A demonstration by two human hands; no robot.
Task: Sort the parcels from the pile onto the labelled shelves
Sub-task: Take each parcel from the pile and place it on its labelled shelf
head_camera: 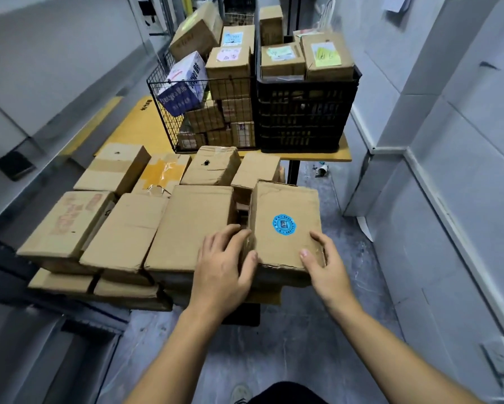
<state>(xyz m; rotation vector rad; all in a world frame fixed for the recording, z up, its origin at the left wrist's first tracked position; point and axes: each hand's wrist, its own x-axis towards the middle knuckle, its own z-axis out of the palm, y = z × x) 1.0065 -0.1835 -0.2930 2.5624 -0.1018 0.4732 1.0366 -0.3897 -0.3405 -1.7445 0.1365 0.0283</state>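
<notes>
Cardboard all round: a pile (145, 228) of plain brown parcels lies stacked in front of the person, and the one in hand is the box (285, 225) with a round blue sticker (284, 225), sitting on top at the pile's near right corner. The left hand (226, 263) is pressed against the box's left side, fingers curled into the gap beside the next parcel and thumb on the near corner; the right hand (322, 258) cups the near right corner, thumb on top, fingers wrapped down the side. Both are half closed on the box, which seems to rest on the pile, though a slight lift cannot be ruled out. It looks like a stiff, flat carton, dented along its near edge and taped, so probably light to moderate in weight and not slippery. Gripping the two long sides as now seems sound; the crushed front edge is best left alone. Beyond, on a table (317, 156), stand a wire basket (169, 118) and a black crate (303, 112), both full of boxes. No labelled shelf is clearly visible.
</notes>
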